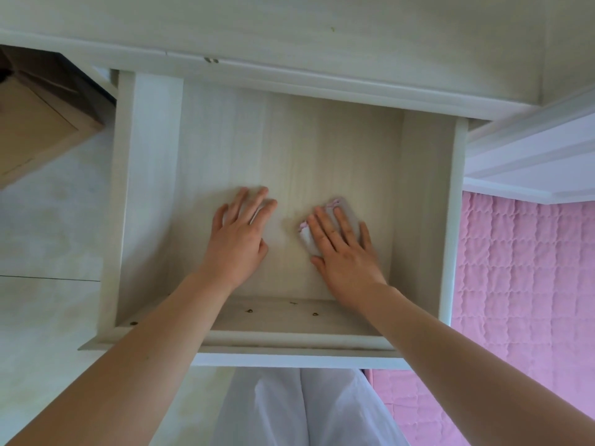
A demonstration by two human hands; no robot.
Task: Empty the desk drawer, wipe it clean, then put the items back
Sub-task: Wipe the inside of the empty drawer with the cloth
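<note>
The pale wooden desk drawer (pixel 154 194) is pulled out wide below me, and nothing but my hands and a cloth lies on its floor. My right hand (pixel 341 249) presses flat, fingers straight, on a small white and pink cloth (pixel 338 206) near the middle right of the floor. My left hand (pixel 240 233) lies flat on the bare floor beside it, fingers spread, with something whitish just showing between the fingers. Both hands sit near the front half of the drawer.
The desk top (pixel 289 24) runs across the back. A brown cardboard box (pixel 42 114) stands on the light floor at the left. A pink quilted bedspread (pixel 521 284) lies at the right, beside a white bed frame (pixel 531 156). My white-clad legs show below the drawer front.
</note>
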